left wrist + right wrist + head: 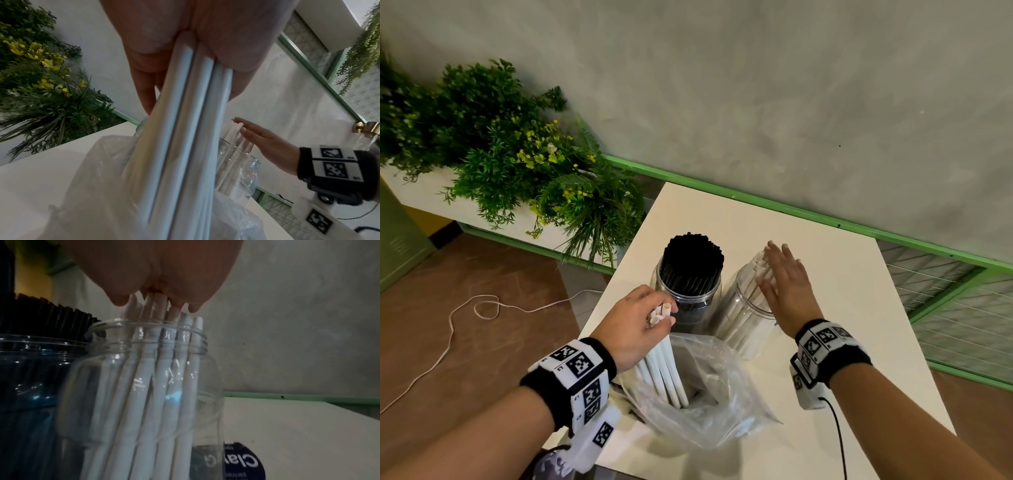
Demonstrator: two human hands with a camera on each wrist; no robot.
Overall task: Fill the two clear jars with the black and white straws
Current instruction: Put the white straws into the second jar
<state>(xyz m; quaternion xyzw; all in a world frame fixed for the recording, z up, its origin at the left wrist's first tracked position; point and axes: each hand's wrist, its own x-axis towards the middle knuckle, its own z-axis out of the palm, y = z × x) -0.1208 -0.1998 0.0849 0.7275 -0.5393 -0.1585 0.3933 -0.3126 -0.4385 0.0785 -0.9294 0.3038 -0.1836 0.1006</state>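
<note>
Two clear jars stand side by side on the white table (825,246). The left jar (686,291) is packed with black straws (693,255). The right jar (744,318) (144,386) leans and holds white straws (162,369). My right hand (786,284) (265,141) lies flat with straight fingers against the tops of those white straws. My left hand (635,320) grips a bunch of white straws (666,370) (180,129), whose lower ends are still inside a clear plastic bag (709,387) in front of the jars.
A planter of green plants with yellow flowers (517,161) stands left of the table. A white cord (452,329) trails on the brown floor. A green rail (791,205) and wire mesh (955,298) run behind and to the right.
</note>
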